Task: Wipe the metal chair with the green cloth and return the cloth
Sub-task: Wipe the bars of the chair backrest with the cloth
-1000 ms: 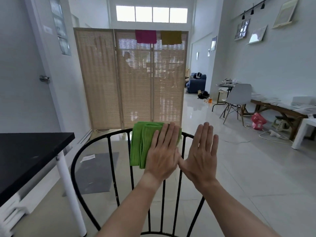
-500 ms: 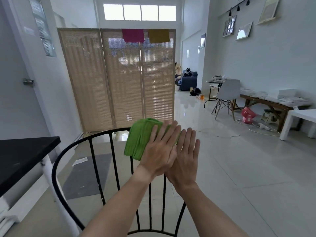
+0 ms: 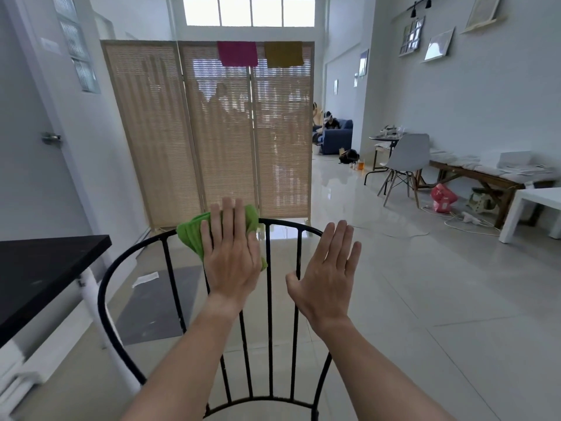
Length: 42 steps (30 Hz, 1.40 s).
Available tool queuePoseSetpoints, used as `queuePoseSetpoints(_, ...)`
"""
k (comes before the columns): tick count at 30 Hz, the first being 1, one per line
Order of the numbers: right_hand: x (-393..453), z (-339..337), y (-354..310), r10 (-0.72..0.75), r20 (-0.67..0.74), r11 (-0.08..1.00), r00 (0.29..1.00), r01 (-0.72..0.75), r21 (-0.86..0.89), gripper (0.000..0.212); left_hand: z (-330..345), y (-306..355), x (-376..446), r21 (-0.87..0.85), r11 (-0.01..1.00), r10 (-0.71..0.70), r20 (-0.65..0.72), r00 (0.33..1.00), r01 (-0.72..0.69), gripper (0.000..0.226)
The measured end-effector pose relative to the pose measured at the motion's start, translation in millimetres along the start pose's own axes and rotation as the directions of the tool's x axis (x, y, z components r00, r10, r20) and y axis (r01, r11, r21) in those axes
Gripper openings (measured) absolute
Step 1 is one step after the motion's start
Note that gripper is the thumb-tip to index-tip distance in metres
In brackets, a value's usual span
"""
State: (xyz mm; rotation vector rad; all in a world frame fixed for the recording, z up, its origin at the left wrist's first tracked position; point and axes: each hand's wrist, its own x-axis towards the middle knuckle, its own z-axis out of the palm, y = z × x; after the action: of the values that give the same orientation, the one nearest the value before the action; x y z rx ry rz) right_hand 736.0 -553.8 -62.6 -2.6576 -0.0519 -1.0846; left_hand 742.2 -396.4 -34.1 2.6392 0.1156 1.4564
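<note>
Head view: pressing green cloth (image 3: pixel 194 233) flat against the upper bars of metal chair (image 3: pixel 268 299) with left hand (image 3: pixel 232 255). Fingers (image 3: pixel 228 214) extended and together, palm down on the fabric; not curling around it, so holding by pressure only, not by a closed grasp. Bunching of the cloth visible at the left edge of the palm, folds spilling out over the top rail.

Hovering right hand (image 3: pixel 326 276) just beside the left, open, fingers spread, holding nothing. Thumb lying close to one upright bar; contact impossible to confirm.

Handling notes, cloth:
- Appearing soft, light and limp; draping and creasing freely.
- Likely slipping between the bars if pressure is released, the back being open rods with gaps.
- Keeping the pad folded thick and covering at least two rods advisable; pinching a folded edge between thumb and fingers giving a surer hold for carrying back.

Handling notes, chair:
- Appearing rigid: thin black rods, curved top rail, curved lower rail.
- Probably light enough to shift or tip under a hard push, so bracing the top rail with the free hand recommended.
- Wrapping the cloth around each rod likely cleaning better than flat strokes.

Surroundings: black table (image 3: pixel 45 268) close at left, slatted folding screen (image 3: pixel 209 132) standing behind the chair with a pink cloth (image 3: pixel 237 53) and a yellow cloth (image 3: pixel 283 54) draped over its top edge, probably marking the return spot for the green one.
</note>
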Motion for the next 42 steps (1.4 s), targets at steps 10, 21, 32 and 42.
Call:
queuePoseSetpoints(10, 55, -24, 23, -0.298, -0.067, 0.953, 0.952, 0.301, 0.040, 0.075, 26, 21, -70, -0.213, 0.955, -0.197, 0.074, 0.978, 0.208, 0.068)
queuePoseSetpoints(21, 60, -12, 35, -0.455, -0.049, 0.890, 0.889, 0.456, 0.015, 0.101, 24, 58, -117, -0.500, 0.766, -0.353, 0.199, 0.914, 0.405, 0.066)
queuePoseSetpoints(32, 59, -11, 35, -0.453, -0.029, 0.891, 0.891, 0.450, -0.059, 0.059, 32, 104, -33, -0.465, 0.882, -0.068, 0.025, 0.997, 0.071, 0.063)
queuePoseSetpoints(42, 55, -9, 39, -0.470, -0.047, 0.882, 0.881, 0.466, -0.067, 0.085, 56, 91, -131, -0.484, 0.864, -0.079, 0.144, 0.986, 0.140, 0.076)
